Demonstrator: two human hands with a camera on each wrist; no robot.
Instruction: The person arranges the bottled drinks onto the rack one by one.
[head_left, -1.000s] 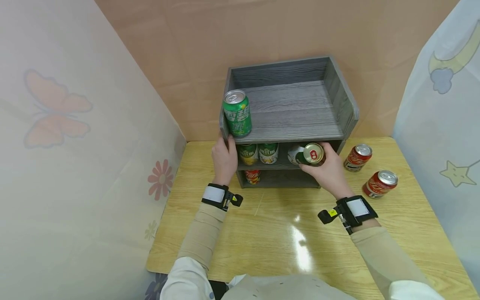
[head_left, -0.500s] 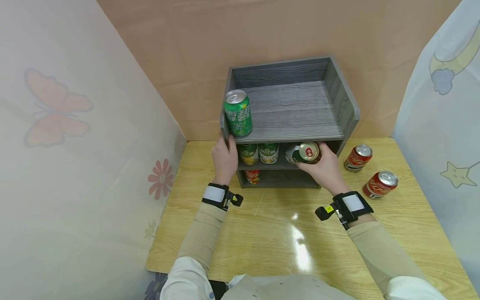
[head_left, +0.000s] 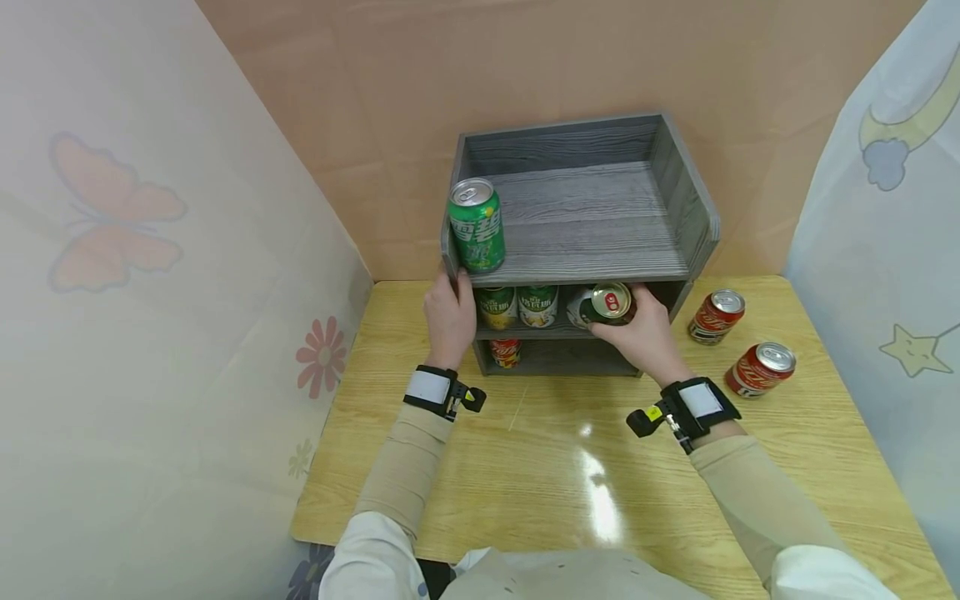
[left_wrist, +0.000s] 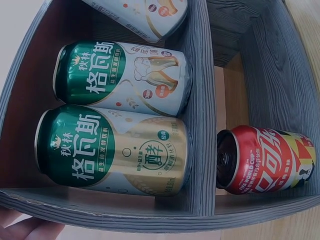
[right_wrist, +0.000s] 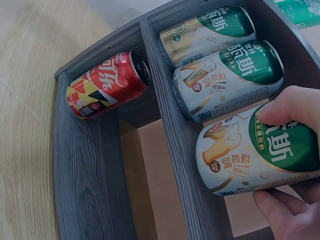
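Observation:
My right hand (head_left: pixel 643 333) grips a green and white drink can (right_wrist: pixel 230 150), tilted with its lid toward me, at the middle level of a grey wooden shelf (head_left: pixel 585 221). Two similar cans stand to its left on that level: a white one (left_wrist: pixel 157 77) and a gold-fronted one (left_wrist: pixel 150 155). My left hand (head_left: pixel 450 321) holds the shelf's left side panel near the top board's front corner. Only some of its fingers (left_wrist: pixel 30 231) show in the left wrist view. A red cola can (left_wrist: pixel 265 159) stands at the left of the bottom level.
A green soda can (head_left: pixel 477 229) stands at the left of the shelf's top. Two red cola cans, a rear one (head_left: pixel 716 317) and a front one (head_left: pixel 759 369), stand on the wooden table (head_left: pixel 540 467) right of the shelf. Fabric walls enclose the back and sides.
My right hand has moved a little to the left with the drink can, closer to the two cans on the middle level. The left hand has stayed on the side panel.

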